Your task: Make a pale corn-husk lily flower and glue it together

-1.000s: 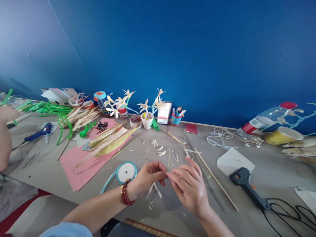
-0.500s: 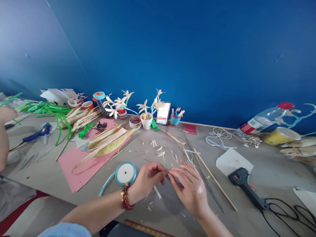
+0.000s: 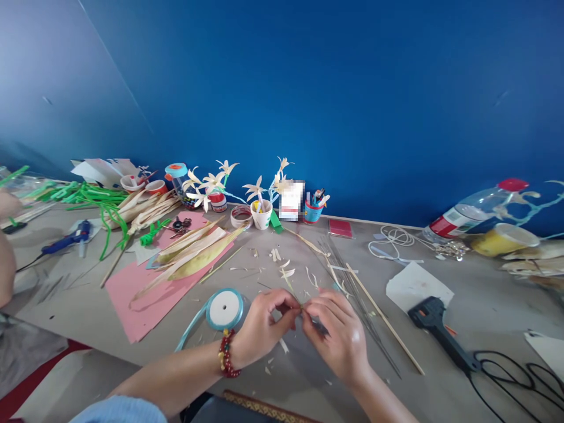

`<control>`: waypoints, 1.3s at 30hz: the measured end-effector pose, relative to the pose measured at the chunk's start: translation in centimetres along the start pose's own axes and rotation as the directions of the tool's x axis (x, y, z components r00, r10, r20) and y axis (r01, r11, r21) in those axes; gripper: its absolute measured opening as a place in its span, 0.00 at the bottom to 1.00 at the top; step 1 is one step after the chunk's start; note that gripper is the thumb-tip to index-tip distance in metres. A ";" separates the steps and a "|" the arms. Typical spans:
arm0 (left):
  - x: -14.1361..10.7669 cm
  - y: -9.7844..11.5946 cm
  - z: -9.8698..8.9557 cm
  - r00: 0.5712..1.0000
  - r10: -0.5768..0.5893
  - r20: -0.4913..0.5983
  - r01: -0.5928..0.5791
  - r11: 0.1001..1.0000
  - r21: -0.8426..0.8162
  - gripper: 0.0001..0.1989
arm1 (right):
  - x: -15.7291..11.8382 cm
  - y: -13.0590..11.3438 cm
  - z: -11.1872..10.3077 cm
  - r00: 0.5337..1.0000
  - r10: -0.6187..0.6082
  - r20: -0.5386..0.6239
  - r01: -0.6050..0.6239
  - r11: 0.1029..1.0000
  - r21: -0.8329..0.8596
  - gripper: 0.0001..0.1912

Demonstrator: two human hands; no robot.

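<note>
At the middle of the desk my left hand (image 3: pixel 268 323) is closed, thumb and forefinger pinching a thin greenish flower stem (image 3: pixel 294 290). The stem's far end points away from me and leans left, close to a pale petal piece (image 3: pixel 288 273); I cannot tell whether the petal is fixed to it. My right hand (image 3: pixel 339 335) is closed in a pinch at the same spot, its fingertips meeting those of the left. What lies right between the fingertips is mostly hidden. Beside my left wrist lies a spool of light blue ribbon (image 3: pixel 241 311).
Thin wires (image 3: pixel 374 336) and a wooden stick (image 3: pixel 388 322) lie right of my hands, before a black glue gun (image 3: pixel 440 335). Husks (image 3: pixel 198 247) rest on pink paper (image 3: pixel 123 294) at left. Cups with husk flowers (image 3: pixel 261 214) line the wall. Another person's hand (image 3: pixel 6 205) is far left.
The stem has tipped slightly left. My right fingers have curled in more, and my left hand has shifted a little to the right.
</note>
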State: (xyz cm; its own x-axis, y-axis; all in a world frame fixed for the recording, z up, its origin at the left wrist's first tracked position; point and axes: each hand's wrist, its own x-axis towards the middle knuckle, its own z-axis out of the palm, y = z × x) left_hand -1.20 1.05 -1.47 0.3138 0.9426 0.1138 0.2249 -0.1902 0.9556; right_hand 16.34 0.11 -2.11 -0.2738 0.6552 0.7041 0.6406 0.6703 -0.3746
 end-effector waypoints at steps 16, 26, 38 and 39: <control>0.4 -1.0 0.5 0.979 -0.191 0.067 0.202 0.899 -0.389 0.16 | 0.0 -0.1 0.0 0.997 0.054 0.058 -0.057 0.997 0.044 0.06; 0.2 -1.2 0.4 0.973 -0.192 0.129 0.230 0.862 -0.453 0.14 | -0.5 0.1 -0.2 0.998 -0.067 0.019 0.066 0.997 0.037 0.09; 0.1 -1.0 0.3 0.979 -0.180 0.098 0.202 0.919 -0.339 0.11 | -0.4 0.2 -0.1 0.995 0.020 0.094 -0.032 0.991 0.131 0.06; 0.1 -1.0 0.3 0.982 -0.172 0.083 0.189 0.932 -0.308 0.11 | -0.4 0.2 -0.1 0.992 0.051 0.114 -0.066 0.990 0.126 0.06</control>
State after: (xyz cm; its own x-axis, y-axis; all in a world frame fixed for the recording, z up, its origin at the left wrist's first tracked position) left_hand -1.14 1.21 -2.51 0.3457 0.9354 -0.0748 -0.0153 0.0853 0.9962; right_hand 16.65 0.02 -2.41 -0.3206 0.7241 0.6106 0.5614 0.6645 -0.4932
